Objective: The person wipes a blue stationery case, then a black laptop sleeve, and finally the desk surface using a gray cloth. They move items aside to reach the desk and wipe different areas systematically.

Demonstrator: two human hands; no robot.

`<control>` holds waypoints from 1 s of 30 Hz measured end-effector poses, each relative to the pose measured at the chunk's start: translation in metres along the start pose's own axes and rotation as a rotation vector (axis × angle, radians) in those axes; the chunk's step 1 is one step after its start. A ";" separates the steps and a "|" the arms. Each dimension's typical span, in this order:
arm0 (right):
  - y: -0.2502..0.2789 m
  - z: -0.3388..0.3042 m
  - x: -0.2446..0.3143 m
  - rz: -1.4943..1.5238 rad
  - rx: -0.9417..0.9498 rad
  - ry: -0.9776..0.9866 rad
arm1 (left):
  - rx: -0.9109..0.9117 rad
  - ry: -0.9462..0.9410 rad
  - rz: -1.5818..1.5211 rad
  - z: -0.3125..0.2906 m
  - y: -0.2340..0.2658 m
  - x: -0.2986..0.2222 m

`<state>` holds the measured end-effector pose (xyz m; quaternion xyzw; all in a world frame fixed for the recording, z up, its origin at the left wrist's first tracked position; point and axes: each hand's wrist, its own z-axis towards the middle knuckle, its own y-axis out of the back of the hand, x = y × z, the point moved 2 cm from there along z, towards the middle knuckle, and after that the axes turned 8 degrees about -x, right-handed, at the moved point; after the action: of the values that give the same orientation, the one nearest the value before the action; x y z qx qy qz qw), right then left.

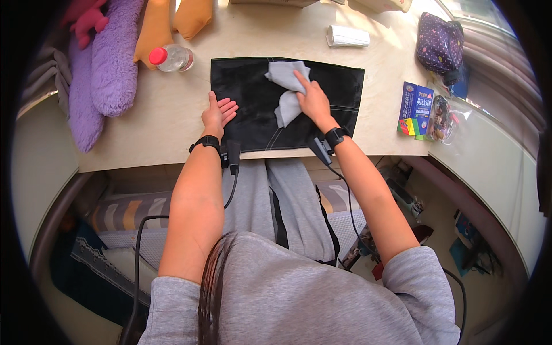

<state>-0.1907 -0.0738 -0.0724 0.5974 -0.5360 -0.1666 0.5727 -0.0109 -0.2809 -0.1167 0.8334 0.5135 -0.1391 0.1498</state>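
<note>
A flat black rectangular piece with pale stitching lines (247, 98), leather-like in look, lies on the pale table (178, 115) in front of me. My right hand (314, 103) presses a crumpled light grey cloth (288, 73) onto its upper middle. Part of the cloth spreads out below my fingers. At the left edge of the black piece rests my left hand (218, 115), its fingers stretched out and nothing in them. Each wrist wears a black strap with a small device and a cable.
To the left are a bottle with a red cap (171, 58), purple fluffy cushions (118, 63) and orange plush shapes (152, 29). A white roll (348, 37) lies at the back. A blue book (415, 106), a clear bag of small items (441, 121) and a dotted pouch (440, 43) sit on the right.
</note>
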 end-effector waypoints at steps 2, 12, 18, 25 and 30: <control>0.025 0.002 -0.053 -0.085 -0.039 -0.095 | 0.002 0.005 -0.004 -0.001 -0.001 0.000; 0.060 -0.005 -0.090 -0.080 -0.372 -0.165 | 0.033 -0.006 -0.037 0.001 0.000 0.002; -0.033 -0.050 0.048 -0.145 0.232 0.109 | 0.017 -0.005 -0.034 0.001 0.000 0.001; -0.037 -0.038 0.057 -0.204 0.324 0.129 | 0.007 -0.013 -0.031 0.002 -0.001 0.000; -0.041 -0.035 0.056 -0.227 0.415 0.104 | 0.023 -0.040 -0.018 0.001 0.001 0.000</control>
<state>-0.1231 -0.1119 -0.0745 0.7665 -0.4579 -0.0855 0.4421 -0.0105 -0.2816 -0.1172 0.8275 0.5163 -0.1630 0.1489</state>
